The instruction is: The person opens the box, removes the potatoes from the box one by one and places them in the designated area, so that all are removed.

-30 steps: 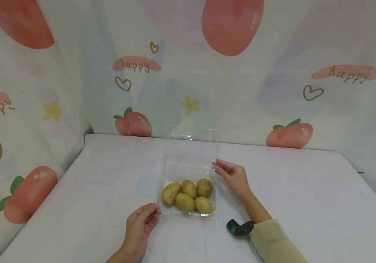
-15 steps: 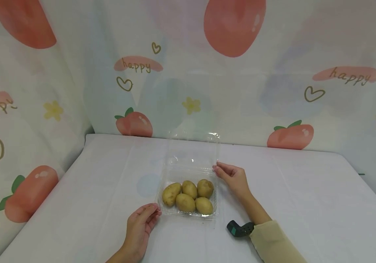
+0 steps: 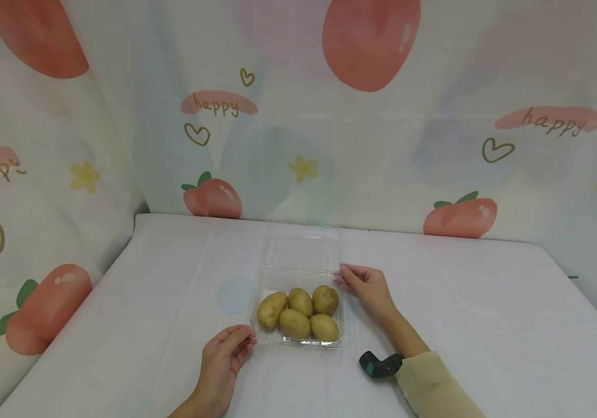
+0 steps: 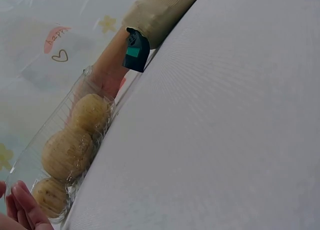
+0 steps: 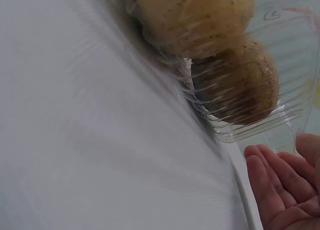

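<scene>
A clear plastic clamshell container [image 3: 298, 342] sits on the white table with its lid [image 3: 302, 249] tipped back behind it. Several potatoes [image 3: 295, 323] lie inside in two rows. My left hand [image 3: 225, 360] pinches the rim at the front left corner between thumb and fingers. At the back right corner, beside the hinge, my right hand [image 3: 373, 290] pinches the edge. In the right wrist view, the thumb [image 5: 308, 146] is up at the rim and the fingers are below it, close to the ribbed wall. The left wrist view shows potatoes [image 4: 67, 155] through the container's side.
A white cloth covers the table [image 3: 460, 313]. Behind and to the left hangs a patterned curtain [image 3: 371, 145] with fruit, hearts and lettering. A black device [image 3: 380, 364] is worn at the right wrist by the sleeve cuff.
The lid has sunk backward, its far edge now lower toward the table. My right hand has slid slightly down and nearer along the edge. The left hand and potatoes have hardly moved.
</scene>
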